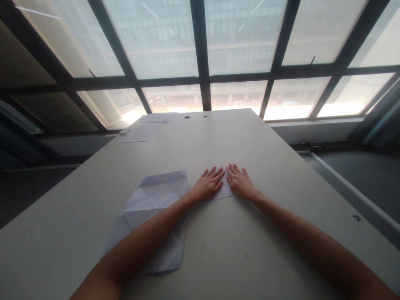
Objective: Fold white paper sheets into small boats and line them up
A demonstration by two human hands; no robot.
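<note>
A small piece of white paper (223, 192) lies on the table, mostly covered by my two hands. My left hand (208, 184) rests flat on its left part, palm down with the fingers stretched out. On the right side, my right hand (240, 181) lies flat too, its fingers pointing away from me. The fingertips of both hands come close together near the paper's middle. To the left, partly under my left forearm, lies a larger white sheet (156, 189) with many crossing fold creases. How the small paper is folded is hidden by my hands.
The white table (215, 141) stretches to the windows. At its far left are several flat white sheets (137, 134). Two dark round spots (186, 117) show near the far edge. A small dark mark (356, 218) lies near the right edge. A dark-framed window (202, 79) stands behind.
</note>
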